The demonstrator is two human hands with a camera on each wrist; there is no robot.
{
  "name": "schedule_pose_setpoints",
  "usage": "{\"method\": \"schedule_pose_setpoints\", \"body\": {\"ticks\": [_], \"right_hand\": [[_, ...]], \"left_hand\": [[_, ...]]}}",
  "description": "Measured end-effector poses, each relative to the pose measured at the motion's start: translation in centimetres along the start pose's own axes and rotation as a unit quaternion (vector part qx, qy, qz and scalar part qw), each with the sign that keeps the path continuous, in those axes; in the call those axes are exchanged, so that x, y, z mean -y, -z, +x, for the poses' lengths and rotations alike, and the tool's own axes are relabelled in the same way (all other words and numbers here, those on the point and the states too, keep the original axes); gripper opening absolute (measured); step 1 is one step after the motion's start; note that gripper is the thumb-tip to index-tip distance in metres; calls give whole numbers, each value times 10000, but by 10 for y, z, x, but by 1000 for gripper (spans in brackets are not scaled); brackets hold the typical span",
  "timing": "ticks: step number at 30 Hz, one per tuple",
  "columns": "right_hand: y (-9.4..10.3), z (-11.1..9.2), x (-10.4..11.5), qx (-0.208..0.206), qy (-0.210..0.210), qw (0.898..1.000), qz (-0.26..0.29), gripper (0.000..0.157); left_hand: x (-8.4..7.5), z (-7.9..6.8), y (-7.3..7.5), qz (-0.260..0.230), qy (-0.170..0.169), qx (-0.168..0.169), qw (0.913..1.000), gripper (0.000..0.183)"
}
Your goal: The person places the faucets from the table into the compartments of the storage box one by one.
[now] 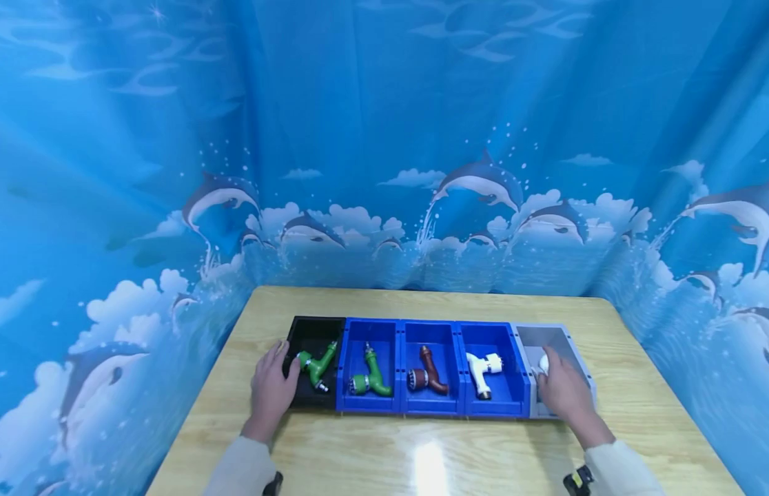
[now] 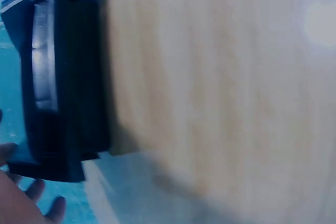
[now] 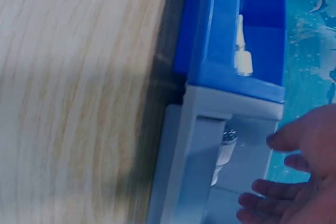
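My left hand [image 1: 274, 382] is at the left wall of the black bin [image 1: 310, 327], fingers loosely extended, with the thumb over the rim. A green tap [image 1: 320, 365] lies inside that bin, close to the thumb. In the left wrist view, the fingers of the left hand [image 2: 18, 200] appear spread beside the dark bin. My right hand [image 1: 566, 387] hovers over the grey bin [image 1: 539, 334]. A white tap [image 3: 226, 153] lies in the grey bin, partly covered by the hand in the head view. The right wrist view shows the right hand's [image 3: 299, 174] fingers parted, holding nothing.
Three blue bins stand joined between the black and grey ones. They hold a green tap [image 1: 375, 375], a dark red tap [image 1: 429, 375] and a white tap [image 1: 482, 372]. All stand on a wooden table [image 1: 360, 448], with a blue dolphin-print curtain [image 1: 360, 138] around it.
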State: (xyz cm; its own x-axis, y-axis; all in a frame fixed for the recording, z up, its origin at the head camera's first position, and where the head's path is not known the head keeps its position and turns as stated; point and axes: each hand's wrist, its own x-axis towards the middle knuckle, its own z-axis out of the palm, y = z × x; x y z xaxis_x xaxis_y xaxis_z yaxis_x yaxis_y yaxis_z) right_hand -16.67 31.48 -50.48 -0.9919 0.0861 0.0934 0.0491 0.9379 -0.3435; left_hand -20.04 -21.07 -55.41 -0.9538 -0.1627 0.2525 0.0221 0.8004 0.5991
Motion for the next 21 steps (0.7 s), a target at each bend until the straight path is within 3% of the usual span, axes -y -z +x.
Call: {"method": "schedule_pose_setpoints", "body": {"ticks": [11,16,21], "right_hand": [[12,-8,21,-428,-161,9988,200,57],[12,-12,35,-696,-70,9972,254,57],[13,-12,48,-563,1,9982,207,63]], "left_hand": [[-21,2,16,389,629,788,9941,58],[-27,0,20,526,685,875,9924,60],[-34,0,20,404,645,757,9942,65]]}}
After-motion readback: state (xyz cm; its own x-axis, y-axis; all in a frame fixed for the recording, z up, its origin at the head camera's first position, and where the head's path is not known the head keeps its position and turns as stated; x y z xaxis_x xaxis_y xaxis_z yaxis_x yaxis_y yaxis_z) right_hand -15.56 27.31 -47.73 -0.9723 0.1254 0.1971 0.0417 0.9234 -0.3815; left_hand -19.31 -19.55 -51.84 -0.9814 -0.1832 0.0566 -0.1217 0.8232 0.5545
